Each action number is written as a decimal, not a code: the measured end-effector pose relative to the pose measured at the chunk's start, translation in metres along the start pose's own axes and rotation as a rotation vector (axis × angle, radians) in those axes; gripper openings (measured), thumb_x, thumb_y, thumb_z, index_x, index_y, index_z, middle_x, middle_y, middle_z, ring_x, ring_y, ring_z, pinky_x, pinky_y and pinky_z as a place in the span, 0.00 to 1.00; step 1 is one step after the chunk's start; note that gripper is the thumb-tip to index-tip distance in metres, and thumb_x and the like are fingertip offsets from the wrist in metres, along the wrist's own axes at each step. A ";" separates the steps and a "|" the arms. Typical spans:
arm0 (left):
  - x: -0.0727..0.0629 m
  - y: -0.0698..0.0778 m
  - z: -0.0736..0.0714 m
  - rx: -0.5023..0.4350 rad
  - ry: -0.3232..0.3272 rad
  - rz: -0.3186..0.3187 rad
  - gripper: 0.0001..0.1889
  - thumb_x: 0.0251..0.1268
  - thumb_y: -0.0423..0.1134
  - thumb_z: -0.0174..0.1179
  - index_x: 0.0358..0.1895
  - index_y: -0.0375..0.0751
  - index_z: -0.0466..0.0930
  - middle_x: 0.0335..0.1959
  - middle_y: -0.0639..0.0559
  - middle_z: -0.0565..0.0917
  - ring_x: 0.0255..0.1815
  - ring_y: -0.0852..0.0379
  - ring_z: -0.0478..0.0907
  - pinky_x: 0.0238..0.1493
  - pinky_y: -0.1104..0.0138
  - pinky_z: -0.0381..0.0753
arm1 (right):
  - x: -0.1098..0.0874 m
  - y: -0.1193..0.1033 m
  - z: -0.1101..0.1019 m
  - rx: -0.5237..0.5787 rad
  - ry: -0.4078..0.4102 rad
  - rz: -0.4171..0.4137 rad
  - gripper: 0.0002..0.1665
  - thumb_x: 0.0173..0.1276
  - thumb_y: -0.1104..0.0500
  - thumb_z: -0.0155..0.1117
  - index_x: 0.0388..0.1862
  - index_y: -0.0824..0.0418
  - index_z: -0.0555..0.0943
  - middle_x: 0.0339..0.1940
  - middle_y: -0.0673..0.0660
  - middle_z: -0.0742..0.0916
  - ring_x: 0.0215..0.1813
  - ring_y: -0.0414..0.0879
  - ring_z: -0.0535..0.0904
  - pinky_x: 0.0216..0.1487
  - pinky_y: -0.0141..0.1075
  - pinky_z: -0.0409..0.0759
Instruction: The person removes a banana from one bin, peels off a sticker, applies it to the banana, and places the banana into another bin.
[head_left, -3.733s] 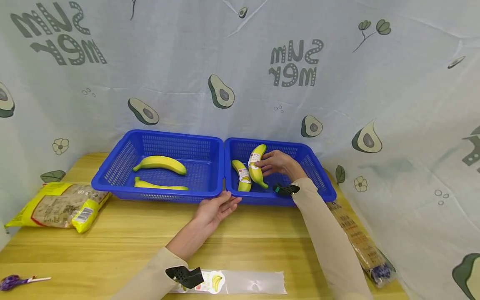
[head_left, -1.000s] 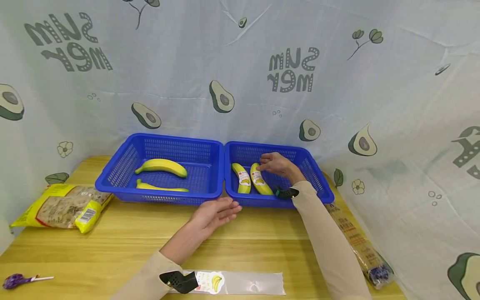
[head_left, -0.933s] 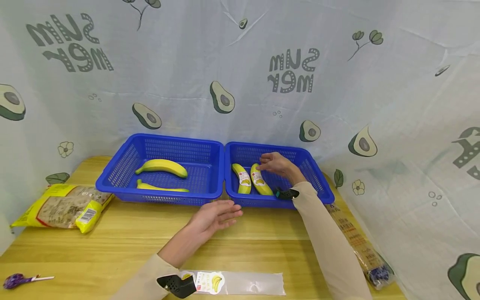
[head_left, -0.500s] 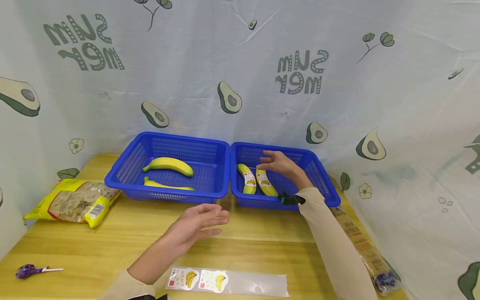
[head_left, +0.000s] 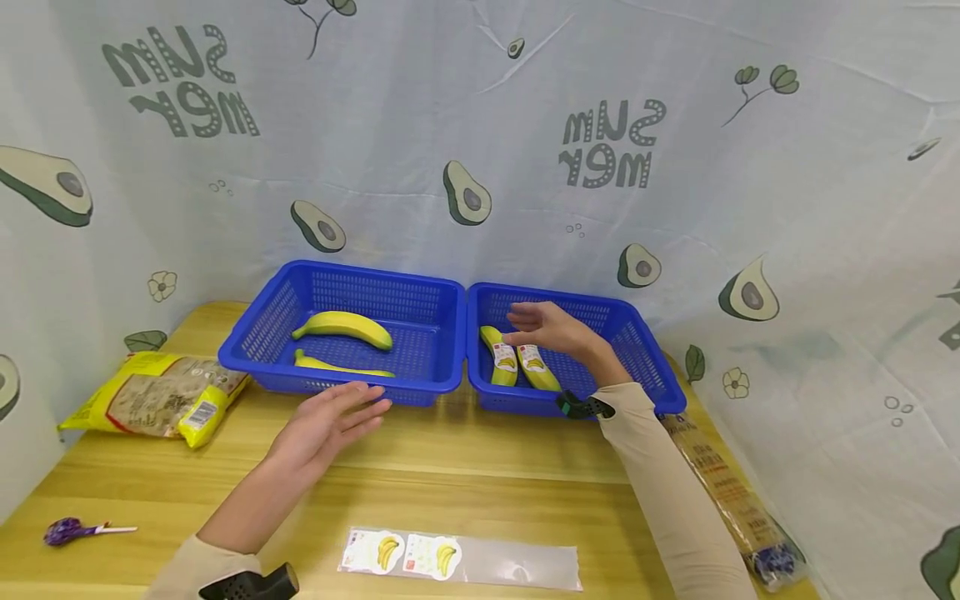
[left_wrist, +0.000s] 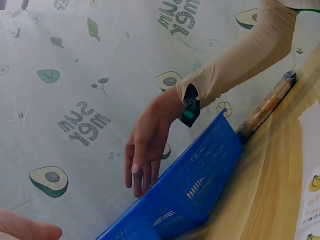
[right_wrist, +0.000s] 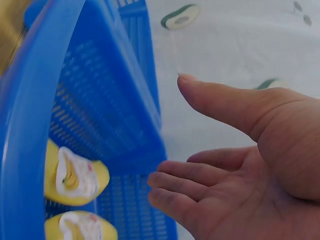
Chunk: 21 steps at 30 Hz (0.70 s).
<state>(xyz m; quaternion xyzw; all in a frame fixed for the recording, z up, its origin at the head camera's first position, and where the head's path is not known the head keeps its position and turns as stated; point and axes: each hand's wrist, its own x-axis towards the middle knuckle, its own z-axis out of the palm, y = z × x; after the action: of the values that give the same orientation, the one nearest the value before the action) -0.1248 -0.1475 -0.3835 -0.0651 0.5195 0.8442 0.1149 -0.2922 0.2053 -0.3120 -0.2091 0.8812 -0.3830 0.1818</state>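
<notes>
My right hand [head_left: 551,327], fingers extended and holding nothing, hovers over the right blue basket [head_left: 633,358]. Beneath it lie two bananas, a left one [head_left: 504,373] and a right one [head_left: 542,377], each with a white banana-picture label; they also show in the right wrist view, where the thumb stands apart from the fingers [right_wrist: 172,192]. My left hand [head_left: 318,429], empty with fingers extended, is just in front of the left blue basket [head_left: 420,390]. Inside that basket lie an unlabelled banana [head_left: 345,325] at the back and another [head_left: 337,365] partly hidden by the front wall.
A clear strip [head_left: 525,567] with two banana stickers [head_left: 435,557] lies near the table's front. At left are a yellow food bag [head_left: 161,400] and a purple-wrapped lollipop [head_left: 71,531]. A long packet [head_left: 720,483] lies along the right edge, and a printed curtain [head_left: 405,108] hangs behind.
The right hand has set the second labelled banana down in the right basket, let go and shifted slightly left above it. The left hand has moved left, away from where the baskets meet.
</notes>
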 end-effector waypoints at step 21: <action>0.002 0.019 -0.064 -0.307 0.264 -0.013 0.05 0.85 0.37 0.57 0.46 0.45 0.83 0.42 0.52 0.88 0.50 0.58 0.91 0.64 0.64 0.85 | 0.032 -0.049 0.015 0.100 -0.202 -0.281 0.45 0.77 0.70 0.69 0.86 0.68 0.59 0.83 0.70 0.70 0.82 0.63 0.68 0.79 0.54 0.72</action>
<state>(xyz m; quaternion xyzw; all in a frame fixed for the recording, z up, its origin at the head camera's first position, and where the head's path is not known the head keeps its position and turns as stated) -0.1318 -0.2121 -0.3966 -0.1956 0.3949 0.8968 0.0400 -0.3007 0.1496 -0.2901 -0.3584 0.8004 -0.4252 0.2241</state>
